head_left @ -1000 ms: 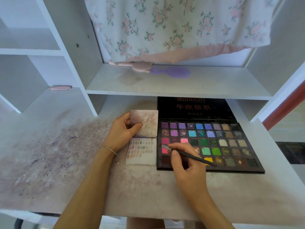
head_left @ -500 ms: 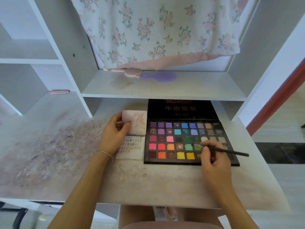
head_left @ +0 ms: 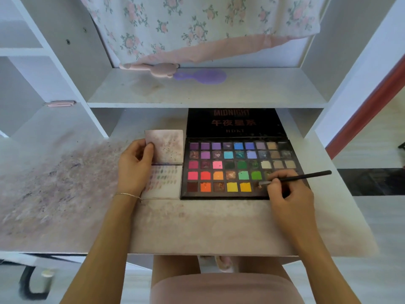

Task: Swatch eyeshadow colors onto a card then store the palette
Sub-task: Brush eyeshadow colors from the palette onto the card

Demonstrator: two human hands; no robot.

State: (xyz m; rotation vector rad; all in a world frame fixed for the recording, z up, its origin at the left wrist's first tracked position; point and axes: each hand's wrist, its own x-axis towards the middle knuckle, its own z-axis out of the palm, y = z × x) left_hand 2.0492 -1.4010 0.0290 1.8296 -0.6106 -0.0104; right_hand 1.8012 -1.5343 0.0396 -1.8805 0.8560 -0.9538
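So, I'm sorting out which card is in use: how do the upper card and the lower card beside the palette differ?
The upper card carries only scattered dark specks on a pinkish smudge, while the lower card bears neat rows of small colour dabs. The left hand pinches the upper card's corner; on the lower card the hand only rests. Both are pale, squarish and lie left of the palette.

Right hand [head_left: 287, 194] covers the lower right pans of the eyeshadow palette [head_left: 223, 165]; the brush [head_left: 304, 177] tip is too small to resolve. Left hand [head_left: 134, 167] hides the swatch card's [head_left: 166, 183] left edge. Floral cloth [head_left: 197, 25] is cropped above.
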